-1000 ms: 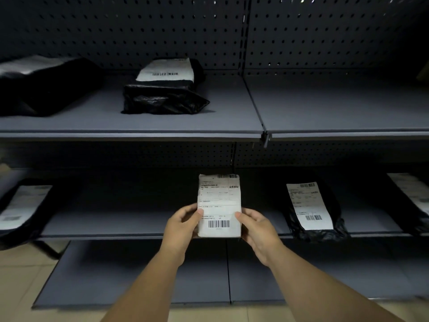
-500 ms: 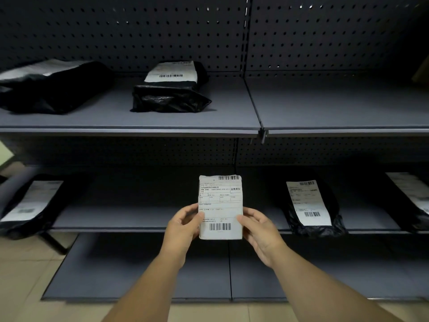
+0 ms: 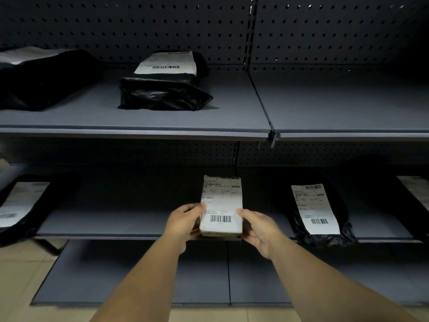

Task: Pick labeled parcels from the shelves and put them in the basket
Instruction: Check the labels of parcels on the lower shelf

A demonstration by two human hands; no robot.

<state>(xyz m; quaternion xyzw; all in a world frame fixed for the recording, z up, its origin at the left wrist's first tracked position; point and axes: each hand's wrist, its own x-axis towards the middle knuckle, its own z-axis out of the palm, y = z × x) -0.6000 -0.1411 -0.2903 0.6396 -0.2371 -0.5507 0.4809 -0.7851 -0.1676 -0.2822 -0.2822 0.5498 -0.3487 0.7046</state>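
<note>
A small box parcel (image 3: 221, 203) with a white barcode label is held in front of the middle shelf. My left hand (image 3: 184, 223) grips its left side and my right hand (image 3: 260, 228) grips its right side and lower corner. The label faces me and the parcel tilts back, its lower edge near the shelf's front lip. No basket is in view.
Black bagged parcels with labels lie on the top shelf (image 3: 162, 84), far left (image 3: 44, 75), and on the middle shelf at right (image 3: 320, 212), far right (image 3: 415, 194) and left (image 3: 21, 203). The top shelf's front edge (image 3: 139, 132) juts out above my hands. Tiled floor lies below.
The parcel has tipped back and sunk slightly toward the middle shelf's front edge. My hands have shifted lower along its sides. The view moved a little.
</note>
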